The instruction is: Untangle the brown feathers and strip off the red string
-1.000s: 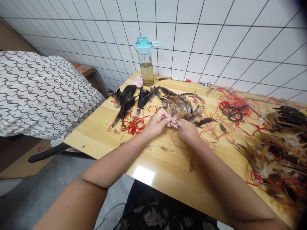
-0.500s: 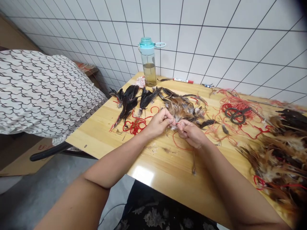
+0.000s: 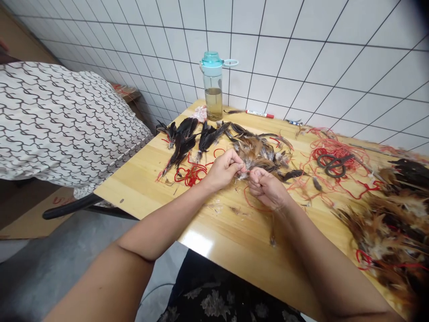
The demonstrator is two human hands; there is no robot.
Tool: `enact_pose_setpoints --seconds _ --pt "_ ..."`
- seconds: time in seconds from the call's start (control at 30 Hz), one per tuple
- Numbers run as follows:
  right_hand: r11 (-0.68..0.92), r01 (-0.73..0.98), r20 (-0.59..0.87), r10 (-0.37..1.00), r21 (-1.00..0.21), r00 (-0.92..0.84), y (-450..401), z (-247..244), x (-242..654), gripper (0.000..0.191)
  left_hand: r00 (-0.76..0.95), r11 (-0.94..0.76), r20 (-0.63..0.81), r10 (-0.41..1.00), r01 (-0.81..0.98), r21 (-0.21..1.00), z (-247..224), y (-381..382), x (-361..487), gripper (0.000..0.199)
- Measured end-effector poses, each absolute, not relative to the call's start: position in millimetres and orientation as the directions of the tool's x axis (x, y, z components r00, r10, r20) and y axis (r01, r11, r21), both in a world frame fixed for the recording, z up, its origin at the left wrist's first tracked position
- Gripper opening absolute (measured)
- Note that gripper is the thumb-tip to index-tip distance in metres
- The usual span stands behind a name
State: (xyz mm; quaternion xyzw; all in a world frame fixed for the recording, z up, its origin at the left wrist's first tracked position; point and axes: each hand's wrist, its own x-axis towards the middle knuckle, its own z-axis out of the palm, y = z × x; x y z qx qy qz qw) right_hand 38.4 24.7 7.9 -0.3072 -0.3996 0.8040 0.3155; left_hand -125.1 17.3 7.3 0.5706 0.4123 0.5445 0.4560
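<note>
Above the table, my left hand (image 3: 225, 171) is closed in a pinch at one end of a short red string (image 3: 248, 171). My right hand (image 3: 267, 188) pinches the same string a little to the right, and a thin loop of it hangs below the fingers. Whether the left fingertips also hold a feather base is hidden. Just behind both hands lies a pile of brown and grey feathers (image 3: 256, 150). Bunches of black feathers (image 3: 182, 145) lie to the left, with a tangle of thicker red cord (image 3: 191, 175) in front of them.
Black scissors (image 3: 331, 165) rest on tangled red string (image 3: 325, 145) at right. A large heap of brown feathers (image 3: 385, 223) covers the table's right end. Toward the tiled wall stand a water bottle (image 3: 213, 89) and a red-and-white marker (image 3: 259, 114). A person in patterned cloth (image 3: 73, 129) is at left.
The view has shifted slightly, so the table things appear a little further right. Both hands keep their pinch, the gap between them slightly wider.
</note>
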Motion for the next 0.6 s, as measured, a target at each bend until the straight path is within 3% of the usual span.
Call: enact_pose_setpoints --seconds 0.13,0.27,0.33,0.4,0.5,0.6 --pt "-0.464 -0.268 -0.23 0.765 -0.844 -0.602 26 6 39 0.017 0.05 -0.208 0.209 0.977 -0.012 0.978 8 18 -124 0.008" --pt "-0.405 -0.14 -0.243 0.753 -0.903 -0.612 29 5 42 0.02 0.081 -0.1 0.102 0.991 -0.028 0.995 6 20 -122 0.008" --pt "-0.301 -0.014 -0.235 0.772 -0.953 -0.591 31 5 43 0.024 0.109 -0.047 0.052 0.993 -0.047 0.998 4 21 -121 0.013" --pt "-0.089 0.154 -0.159 0.829 -0.984 -0.536 33 6 45 0.028 0.13 -0.029 0.034 0.991 -0.044 0.999 2 22 -120 0.017" --pt "0.246 0.455 -0.006 0.875 -0.856 -0.485 35 10 46 0.027 0.155 -0.032 0.033 0.987 -0.013 0.999 2 21 -121 0.015" --pt "0.393 0.662 0.027 0.871 -0.638 -0.491 33 16 47 0.025 0.162 -0.041 0.033 0.986 0.045 0.998 3 19 -121 0.013"
